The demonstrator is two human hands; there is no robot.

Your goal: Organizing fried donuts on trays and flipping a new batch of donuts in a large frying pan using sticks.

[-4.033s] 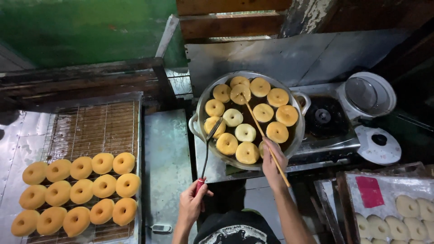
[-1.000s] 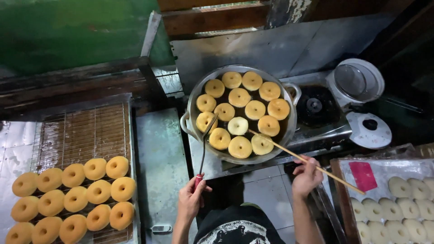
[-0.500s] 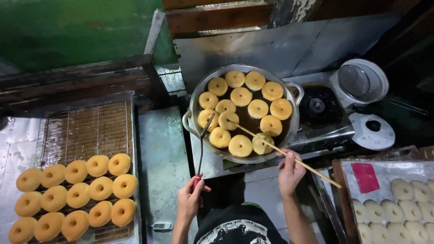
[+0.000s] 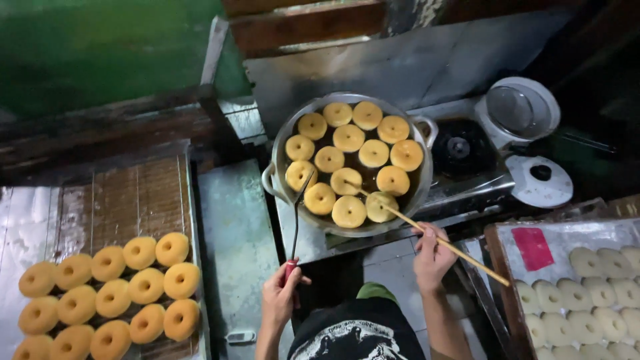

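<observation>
Head view shows me pale golden ring doughnuts (image 4: 349, 138) floating in a round metal pan (image 4: 278, 151) of dark oil. My right hand (image 4: 432, 255) pinches a thin wooden stick (image 4: 440, 242); my left hand (image 4: 281, 293) clasps a red-handled metal tool (image 4: 295, 227). Fried doughnuts (image 4: 110, 290) rest on a mesh rack (image 4: 140, 193).

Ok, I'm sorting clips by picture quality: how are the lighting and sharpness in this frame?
Head view: dim and uneven; the round metal frying pan and golden fried doughnuts are lit and fairly sharp, the upper right corner falls into shadow, and the straight edges bow toward the borders.
</observation>
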